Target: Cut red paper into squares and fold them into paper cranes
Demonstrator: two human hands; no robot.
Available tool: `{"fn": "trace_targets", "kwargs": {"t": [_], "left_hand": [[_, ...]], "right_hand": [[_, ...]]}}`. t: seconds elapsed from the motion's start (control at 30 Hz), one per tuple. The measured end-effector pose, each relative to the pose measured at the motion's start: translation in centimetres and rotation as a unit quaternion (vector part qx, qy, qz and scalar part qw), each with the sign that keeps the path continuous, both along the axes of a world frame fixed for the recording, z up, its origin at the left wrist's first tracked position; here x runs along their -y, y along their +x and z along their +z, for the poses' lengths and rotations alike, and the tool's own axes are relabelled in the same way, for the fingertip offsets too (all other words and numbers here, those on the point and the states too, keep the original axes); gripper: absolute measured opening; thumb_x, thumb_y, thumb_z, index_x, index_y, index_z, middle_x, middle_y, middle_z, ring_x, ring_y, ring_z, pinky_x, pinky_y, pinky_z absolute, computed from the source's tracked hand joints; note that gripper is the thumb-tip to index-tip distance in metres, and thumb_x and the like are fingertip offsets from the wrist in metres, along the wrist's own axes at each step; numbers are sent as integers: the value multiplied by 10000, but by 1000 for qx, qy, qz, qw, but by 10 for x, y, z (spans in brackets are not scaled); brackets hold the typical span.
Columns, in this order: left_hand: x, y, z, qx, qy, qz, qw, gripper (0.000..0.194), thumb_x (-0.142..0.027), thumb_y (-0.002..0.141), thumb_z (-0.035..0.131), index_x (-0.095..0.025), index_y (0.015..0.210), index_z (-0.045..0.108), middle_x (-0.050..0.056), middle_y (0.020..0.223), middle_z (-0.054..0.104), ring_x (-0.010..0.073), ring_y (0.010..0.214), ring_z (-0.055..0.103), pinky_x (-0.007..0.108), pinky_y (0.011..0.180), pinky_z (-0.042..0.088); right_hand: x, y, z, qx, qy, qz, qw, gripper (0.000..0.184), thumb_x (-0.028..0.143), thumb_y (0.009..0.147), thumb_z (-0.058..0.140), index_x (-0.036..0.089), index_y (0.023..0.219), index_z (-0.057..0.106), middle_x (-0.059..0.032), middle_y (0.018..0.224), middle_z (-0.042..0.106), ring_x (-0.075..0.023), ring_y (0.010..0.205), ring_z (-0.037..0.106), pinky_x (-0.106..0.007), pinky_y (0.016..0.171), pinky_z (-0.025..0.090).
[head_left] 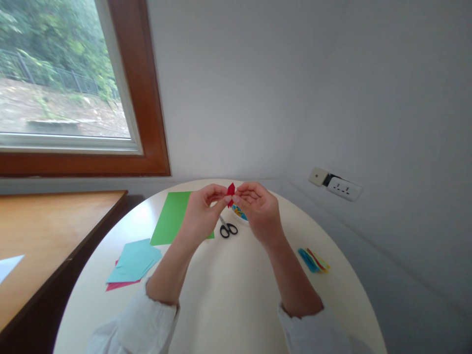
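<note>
Pinching fingers: left hand [204, 209] and right hand [260, 209] grasp 1 small red paper piece [231, 189] between their fingertips, raised over the table's far part.
Scissors [228, 230]: 2 black loops, blades partly behind the left hand.
White dish [242, 221]: holds coloured bits, half hidden by the right hand.
Papers: green sheet [169, 216] behind the left hand; light-blue sheets [132, 260] over pink paper [120, 285], left of that forearm.
Coloured strips [313, 260]: near the curved right edge.
White tabletop [228, 295]: rounded, stretching between the forearms.
Room: pale wall [236, 98], socket [343, 188], brown-framed window [62, 73].
</note>
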State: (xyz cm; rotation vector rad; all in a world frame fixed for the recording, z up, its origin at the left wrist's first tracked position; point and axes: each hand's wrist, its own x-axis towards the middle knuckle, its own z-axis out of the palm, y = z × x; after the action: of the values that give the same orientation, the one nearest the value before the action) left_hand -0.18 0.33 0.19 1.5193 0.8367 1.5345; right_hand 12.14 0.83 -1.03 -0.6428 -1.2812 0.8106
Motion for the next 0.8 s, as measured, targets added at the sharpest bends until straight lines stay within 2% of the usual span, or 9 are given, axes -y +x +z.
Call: {"fn": "trace_targets", "kwargs": {"t": [0.23, 0.47, 0.6, 0.7, 0.8], "left_hand": [[3, -2, 3, -4, -2, -10, 1000, 129, -248, 675, 679, -133, 733, 673, 42, 722, 704, 163, 713, 643, 280, 716, 505], [1, -3, 4, -12, 29, -3, 1000, 143, -275, 647, 706, -143, 675, 656, 29, 663, 689, 153, 671, 634, 259, 672, 507], [-1, -1, 1, 4, 41, 14, 999, 151, -251, 650, 703, -150, 716, 612, 19, 663, 672, 137, 647, 628, 246, 639, 499], [-1, 0, -1, 16, 67, 15, 998, 152, -221, 685, 665, -173, 786, 562, -3, 666, 656, 124, 644, 631, 229, 617, 495], [-1, 1, -2, 0, 111, 25, 994, 99, -199, 709, 637, -173, 784, 578, 12, 742, 666, 130, 715, 645, 238, 677, 514]], "right_hand": [[1, -2, 0, -6, 34, -19, 999, 134, 215, 660, 680, 193, 730, 567, 17, 685, 609, -104, 649, 593, -231, 625, 511], [0, -1, 0, 14, 23, -37, 999, 134, 236, 660, 679, 188, 713, 566, 13, 673, 613, -110, 637, 595, -246, 622, 513], [1, -1, 1, 17, 31, -42, 998, 101, 205, 664, 665, 186, 706, 575, 16, 667, 616, -108, 633, 596, -236, 613, 511], [3, -1, 2, 18, 39, -47, 998, 71, 185, 679, 649, 186, 722, 594, 12, 691, 633, -110, 655, 610, -234, 627, 518], [4, -1, 3, 28, 47, -46, 997, 61, 178, 703, 628, 189, 763, 621, 4, 735, 660, -113, 682, 625, -235, 646, 526]]}}
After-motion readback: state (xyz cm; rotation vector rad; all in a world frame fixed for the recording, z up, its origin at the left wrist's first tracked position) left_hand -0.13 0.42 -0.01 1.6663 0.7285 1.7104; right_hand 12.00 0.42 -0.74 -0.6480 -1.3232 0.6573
